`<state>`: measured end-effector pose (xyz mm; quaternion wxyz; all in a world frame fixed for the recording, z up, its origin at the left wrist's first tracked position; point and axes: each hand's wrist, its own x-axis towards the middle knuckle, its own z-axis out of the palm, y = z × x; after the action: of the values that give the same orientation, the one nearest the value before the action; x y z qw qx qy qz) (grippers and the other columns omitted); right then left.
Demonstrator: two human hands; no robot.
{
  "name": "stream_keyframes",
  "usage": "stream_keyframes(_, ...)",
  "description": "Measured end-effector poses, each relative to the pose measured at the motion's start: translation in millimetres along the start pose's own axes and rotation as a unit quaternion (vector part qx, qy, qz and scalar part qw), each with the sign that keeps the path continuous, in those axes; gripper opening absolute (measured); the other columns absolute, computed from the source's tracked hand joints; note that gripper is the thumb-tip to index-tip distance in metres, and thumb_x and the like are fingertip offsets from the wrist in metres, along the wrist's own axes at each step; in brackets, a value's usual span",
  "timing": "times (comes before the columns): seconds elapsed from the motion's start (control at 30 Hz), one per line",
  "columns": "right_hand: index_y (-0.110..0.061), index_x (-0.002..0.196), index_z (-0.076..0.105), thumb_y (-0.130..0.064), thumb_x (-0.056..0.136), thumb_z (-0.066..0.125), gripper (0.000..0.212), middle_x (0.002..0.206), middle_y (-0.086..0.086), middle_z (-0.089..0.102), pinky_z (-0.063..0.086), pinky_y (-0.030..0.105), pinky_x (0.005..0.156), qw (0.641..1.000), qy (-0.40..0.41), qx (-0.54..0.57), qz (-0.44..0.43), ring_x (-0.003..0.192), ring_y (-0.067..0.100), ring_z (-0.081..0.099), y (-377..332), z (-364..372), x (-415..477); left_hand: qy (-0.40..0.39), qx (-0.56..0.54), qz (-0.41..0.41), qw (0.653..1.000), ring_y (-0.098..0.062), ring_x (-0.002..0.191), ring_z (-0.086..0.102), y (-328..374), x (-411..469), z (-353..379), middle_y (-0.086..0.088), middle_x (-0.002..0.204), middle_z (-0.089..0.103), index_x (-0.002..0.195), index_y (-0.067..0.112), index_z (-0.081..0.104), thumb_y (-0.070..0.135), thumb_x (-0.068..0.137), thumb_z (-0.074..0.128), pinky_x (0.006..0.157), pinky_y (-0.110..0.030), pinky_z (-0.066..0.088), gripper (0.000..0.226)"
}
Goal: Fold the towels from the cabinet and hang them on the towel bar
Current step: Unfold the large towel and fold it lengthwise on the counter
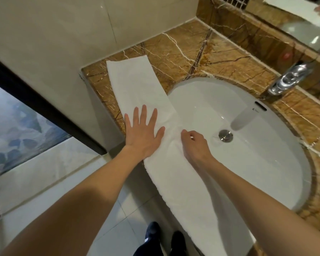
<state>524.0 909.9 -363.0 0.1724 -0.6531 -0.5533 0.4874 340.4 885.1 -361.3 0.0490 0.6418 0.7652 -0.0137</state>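
We see a brown veined marble counter [183,52] set into a corner of cream tiled walls [54,34], with an oval white basin [257,154] sunk into it and a chrome tap [288,78] at its far rim. A mirror [294,28] hangs above the tap, and below us lie pale floor tiles [50,182]

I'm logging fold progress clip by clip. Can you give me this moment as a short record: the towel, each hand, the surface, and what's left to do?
towel: white, folded into a long strip
surface: lies across the counter and the front rim of the sink
left hand: flat on the towel, fingers spread
right hand: fingers curled, pinches the towel at the basin edge
nearby: faucet, drain
towel bar: not in view
left to do: finish folding, then hang
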Motion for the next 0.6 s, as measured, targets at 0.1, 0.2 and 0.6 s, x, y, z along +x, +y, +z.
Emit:
stream_keyframes(0.1,-0.021,0.076,0.054,-0.057,0.079,0.043,0.038,0.085,-0.001,0.064,0.042,0.029,0.06,0.999,-0.014,-0.03,0.024,0.073,0.017,0.059,8,-7,-3,0.001,-0.002,0.004,1.0,-0.033,0.145,-0.009,0,1,0,-0.008,0.159,-0.007,0.149,0.028,-0.01,0.063,0.09,0.002,0.113,-0.057,-0.008,0.07)
stream_keyframes(0.2,-0.015,0.08,0.062,-0.048,0.075,0.056,0.034,0.078,0.0,0.066,0.05,0.029,0.062,0.994,-0.093,0.037,0.047,0.067,0.02,0.064,15,-13,-9,0.001,-0.005,0.003,1.0,-0.033,0.145,-0.009,-1,1,-1,-0.008,0.159,-0.007,0.149,0.029,-0.009,0.063,0.091,0.005,0.114,-0.057,-0.008,0.069)
stream_keyframes(0.6,0.001,0.086,0.066,-0.028,0.082,0.074,0.03,0.079,0.017,0.07,0.053,0.034,0.064,0.969,-0.211,0.09,0.091,0.067,0.027,0.067,11,-60,-22,-0.032,0.015,0.02,0.999,-0.033,0.144,-0.013,-7,1,-4,-0.008,0.159,-0.012,0.148,0.029,-0.013,0.062,0.09,-0.002,0.113,-0.057,-0.009,0.069)
